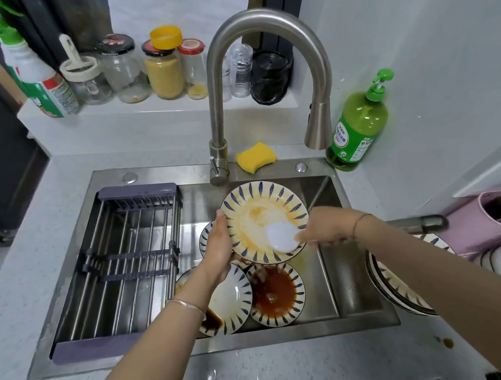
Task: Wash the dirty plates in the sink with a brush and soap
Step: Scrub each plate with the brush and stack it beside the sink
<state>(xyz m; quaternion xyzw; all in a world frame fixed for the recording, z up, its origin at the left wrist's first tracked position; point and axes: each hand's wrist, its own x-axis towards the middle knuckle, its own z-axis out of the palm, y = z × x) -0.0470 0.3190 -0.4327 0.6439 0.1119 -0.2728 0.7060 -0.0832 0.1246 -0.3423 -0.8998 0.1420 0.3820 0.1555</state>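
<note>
My left hand (218, 249) grips the left rim of a tilted plate (261, 213) with blue dashes and yellow-orange smears, held over the steel sink (329, 274). My right hand (327, 226) holds a white round brush (282, 236) pressed against the plate's lower right face. Below lie more dirty plates: one full of brown sauce (274, 295), one partly under my left forearm (233, 300), and another behind my left hand (206, 234). A green soap bottle (357, 126) with a pump stands at the sink's back right corner.
The faucet (261, 74) arches over the sink. A yellow sponge (255, 157) lies behind it. A drying rack (121, 265) spans the sink's left half. A stack of plates (398, 288) sits on the right counter beside a pink holder (487, 220). Jars line the back ledge.
</note>
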